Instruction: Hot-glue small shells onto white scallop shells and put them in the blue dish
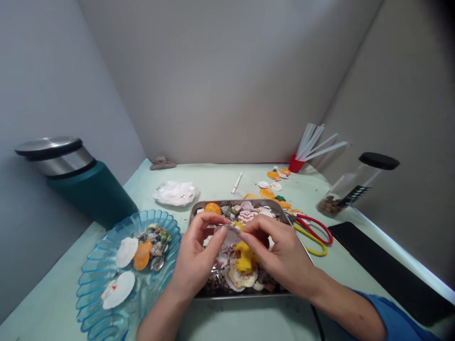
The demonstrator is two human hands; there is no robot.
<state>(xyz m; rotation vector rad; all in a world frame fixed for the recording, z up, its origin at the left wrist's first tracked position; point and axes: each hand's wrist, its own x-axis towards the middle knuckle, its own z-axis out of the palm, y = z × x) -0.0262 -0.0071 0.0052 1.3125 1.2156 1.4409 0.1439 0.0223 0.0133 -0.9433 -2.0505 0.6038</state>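
Observation:
Over the metal tray [245,297], both my hands meet at a small pale, flat piece [232,234] that looks like a shell. My left hand [201,253] pinches its left edge between thumb and fingers. From the other side, my right hand [279,248] grips the right edge with thumb and forefinger. Under them a yellow object [243,259], partly hidden and perhaps a glue gun, rests on a large scallop shell [232,282]. Mixed shells fill the tray, among them an orange shell [212,208] and a red-striped shell [246,217].
Left stand a blue scalloped dish [83,289] with shells and a teal bottle [95,189]. A plastic bag [175,193] lies behind. To the right are scissors [322,237], a black slab [384,270], a jar [350,187], orange shells [267,193] and a red cup [295,164] of white sticks.

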